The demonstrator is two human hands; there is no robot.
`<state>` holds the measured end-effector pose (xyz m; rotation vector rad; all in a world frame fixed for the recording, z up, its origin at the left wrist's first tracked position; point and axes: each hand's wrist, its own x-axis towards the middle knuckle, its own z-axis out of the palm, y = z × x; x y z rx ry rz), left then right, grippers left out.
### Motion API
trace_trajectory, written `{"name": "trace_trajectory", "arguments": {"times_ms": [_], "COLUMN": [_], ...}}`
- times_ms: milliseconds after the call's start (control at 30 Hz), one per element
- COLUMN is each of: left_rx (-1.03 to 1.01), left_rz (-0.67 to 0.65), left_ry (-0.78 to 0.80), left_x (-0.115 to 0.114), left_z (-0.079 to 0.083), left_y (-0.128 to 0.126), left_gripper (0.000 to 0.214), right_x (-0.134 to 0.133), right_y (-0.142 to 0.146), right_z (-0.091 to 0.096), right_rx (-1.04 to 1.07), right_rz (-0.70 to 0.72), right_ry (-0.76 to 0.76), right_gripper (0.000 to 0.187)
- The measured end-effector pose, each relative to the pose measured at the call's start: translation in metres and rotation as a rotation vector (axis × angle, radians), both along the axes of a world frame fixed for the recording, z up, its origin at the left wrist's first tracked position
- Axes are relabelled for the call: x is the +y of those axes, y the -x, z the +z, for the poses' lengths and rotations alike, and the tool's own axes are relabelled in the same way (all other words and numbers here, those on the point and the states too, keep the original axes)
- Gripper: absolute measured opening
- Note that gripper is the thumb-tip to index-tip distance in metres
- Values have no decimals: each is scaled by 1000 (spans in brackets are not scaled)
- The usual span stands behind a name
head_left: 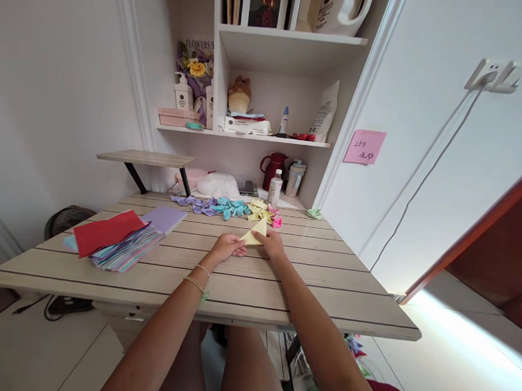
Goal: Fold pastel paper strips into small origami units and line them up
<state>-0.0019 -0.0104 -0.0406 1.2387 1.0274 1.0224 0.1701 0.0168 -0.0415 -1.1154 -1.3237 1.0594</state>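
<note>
A pale yellow sheet of paper (256, 233), folded into a triangle, is held just above the table between both hands. My left hand (228, 247) pinches its lower left corner, fingers closed. On the right side, my right hand (273, 243) grips the same paper with the thumb on its face. Beyond them lies a row of small folded paper pieces: purple ones (202, 205), blue ones (231, 207), yellow ones (259, 210) and a pink one (277, 222). The fingers' undersides are hidden.
A fanned stack of coloured paper (129, 250) with a red sheet (107, 232) on top lies at the left of the slatted table (325, 305). A bottle (274, 187) stands behind the folded pieces. A light green folded piece (315, 213) lies far right. A small raised shelf (145, 157) stands back left.
</note>
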Motion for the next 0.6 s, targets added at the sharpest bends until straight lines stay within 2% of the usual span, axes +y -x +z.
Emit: {"name": "trace_trajectory", "arguments": {"times_ms": [167, 267, 467, 600], "left_rx": [-51, -51, 2, 13], "left_rz": [-75, -73, -44, 25], "left_ry": [61, 64, -71, -131], "left_x": [-3, -6, -10, -10], "left_z": [7, 9, 7, 6], "left_y": [6, 6, 0, -1], "left_gripper": [30, 30, 33, 34], "right_x": [-1, -3, -14, -18], "right_y": [1, -1, 0, 4], "right_z": [3, 5, 8, 9], "right_rx": [25, 49, -28, -21], "right_rz": [-1, 43, 255, 316], "right_ry": [7, 29, 123, 174], "right_gripper": [35, 35, 33, 34]}}
